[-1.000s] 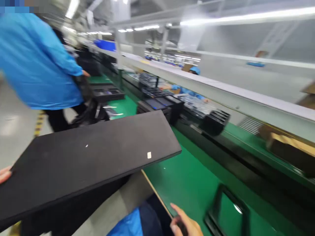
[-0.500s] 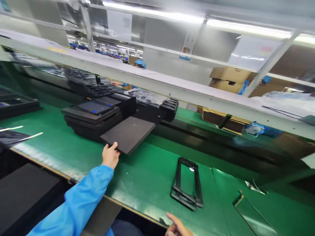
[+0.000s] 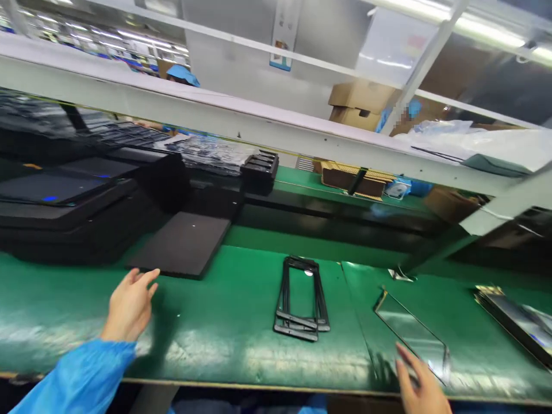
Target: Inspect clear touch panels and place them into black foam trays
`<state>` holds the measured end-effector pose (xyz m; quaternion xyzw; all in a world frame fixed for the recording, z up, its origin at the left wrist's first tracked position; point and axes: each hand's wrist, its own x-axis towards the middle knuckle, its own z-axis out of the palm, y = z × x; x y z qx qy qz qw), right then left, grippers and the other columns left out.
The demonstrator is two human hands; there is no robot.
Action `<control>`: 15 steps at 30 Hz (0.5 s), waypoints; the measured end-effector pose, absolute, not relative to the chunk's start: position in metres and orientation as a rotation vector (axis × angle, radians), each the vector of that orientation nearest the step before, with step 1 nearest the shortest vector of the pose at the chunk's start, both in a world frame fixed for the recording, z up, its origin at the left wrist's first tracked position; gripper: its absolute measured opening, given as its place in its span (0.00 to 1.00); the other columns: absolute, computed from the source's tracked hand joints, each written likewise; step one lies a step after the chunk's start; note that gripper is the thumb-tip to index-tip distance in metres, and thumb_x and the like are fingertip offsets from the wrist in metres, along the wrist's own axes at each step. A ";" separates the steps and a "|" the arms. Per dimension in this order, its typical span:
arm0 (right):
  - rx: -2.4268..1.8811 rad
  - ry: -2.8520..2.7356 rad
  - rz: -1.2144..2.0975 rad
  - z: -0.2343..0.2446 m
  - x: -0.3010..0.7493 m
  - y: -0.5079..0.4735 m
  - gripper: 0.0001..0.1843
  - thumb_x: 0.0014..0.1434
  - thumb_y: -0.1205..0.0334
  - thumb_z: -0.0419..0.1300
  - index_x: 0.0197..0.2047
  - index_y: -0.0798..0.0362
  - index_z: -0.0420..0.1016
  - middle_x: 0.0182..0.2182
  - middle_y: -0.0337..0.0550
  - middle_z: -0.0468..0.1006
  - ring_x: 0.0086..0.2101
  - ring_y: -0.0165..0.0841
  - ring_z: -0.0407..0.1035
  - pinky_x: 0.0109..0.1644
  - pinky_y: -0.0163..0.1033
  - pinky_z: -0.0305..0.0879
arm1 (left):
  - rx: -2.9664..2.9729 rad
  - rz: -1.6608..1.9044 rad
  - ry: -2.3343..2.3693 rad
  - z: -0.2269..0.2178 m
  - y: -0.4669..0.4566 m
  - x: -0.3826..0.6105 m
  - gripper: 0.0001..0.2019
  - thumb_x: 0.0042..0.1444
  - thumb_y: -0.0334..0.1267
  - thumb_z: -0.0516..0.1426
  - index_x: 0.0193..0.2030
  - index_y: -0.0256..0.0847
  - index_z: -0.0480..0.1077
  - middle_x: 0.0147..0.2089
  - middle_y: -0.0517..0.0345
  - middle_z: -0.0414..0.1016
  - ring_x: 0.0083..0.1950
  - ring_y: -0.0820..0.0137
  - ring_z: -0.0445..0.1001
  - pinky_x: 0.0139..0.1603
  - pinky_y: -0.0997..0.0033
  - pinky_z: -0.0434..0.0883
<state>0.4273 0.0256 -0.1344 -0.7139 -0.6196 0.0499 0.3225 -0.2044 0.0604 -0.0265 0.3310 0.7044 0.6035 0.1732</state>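
Note:
My left hand (image 3: pixel 129 305) is open, its fingertips just short of the near edge of a flat dark foam board (image 3: pixel 183 244). The board lies on the green bench top, leaning against or overlapping dark material behind it. My right hand (image 3: pixel 418 379) is at the lower right, fingers apart and nothing in it. Just beyond its fingers lies a thin clear panel with a dark edge (image 3: pixel 414 330), tilted across the bench. Between the hands rest a few stacked black rectangular frames (image 3: pixel 296 322), slightly askew.
Thick black foam trays (image 3: pixel 86 224) are stacked at the left with dark panels on top. At the right edge lies a pile of flat panels (image 3: pixel 517 322). A white shelf beam (image 3: pixel 259 129) crosses above the bench. Behind it are cardboard boxes (image 3: pixel 360 103) and a person in a blue cap (image 3: pixel 183 73).
My left hand has let go of the foam board, which now lies flat on the bench. The view has swung right, and my right hand has come near the clear panel.

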 end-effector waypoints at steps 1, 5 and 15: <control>-1.913 -1.643 0.036 -0.137 0.446 0.034 0.41 0.67 0.33 0.45 0.59 0.57 0.79 0.59 0.70 0.78 0.57 0.63 0.74 0.61 0.65 0.70 | 1.007 1.663 1.965 -0.029 0.069 -0.196 0.21 0.70 0.51 0.58 0.64 0.42 0.72 0.59 0.47 0.79 0.57 0.57 0.79 0.57 0.51 0.78; -1.985 -1.682 -0.012 -0.152 0.474 0.053 0.49 0.66 0.28 0.42 0.63 0.65 0.75 0.65 0.77 0.70 0.69 0.68 0.59 0.70 0.69 0.58 | 1.420 1.238 1.677 -0.038 0.119 -0.129 0.22 0.57 0.56 0.65 0.50 0.43 0.83 0.46 0.52 0.87 0.48 0.55 0.84 0.54 0.58 0.79; -1.838 -1.864 -0.100 -0.153 0.427 -0.041 0.26 0.69 0.43 0.58 0.63 0.44 0.79 0.62 0.50 0.80 0.62 0.55 0.74 0.64 0.60 0.73 | 1.688 0.696 1.662 -0.050 0.248 0.017 0.17 0.69 0.42 0.62 0.61 0.40 0.73 0.62 0.46 0.76 0.57 0.57 0.78 0.56 0.49 0.78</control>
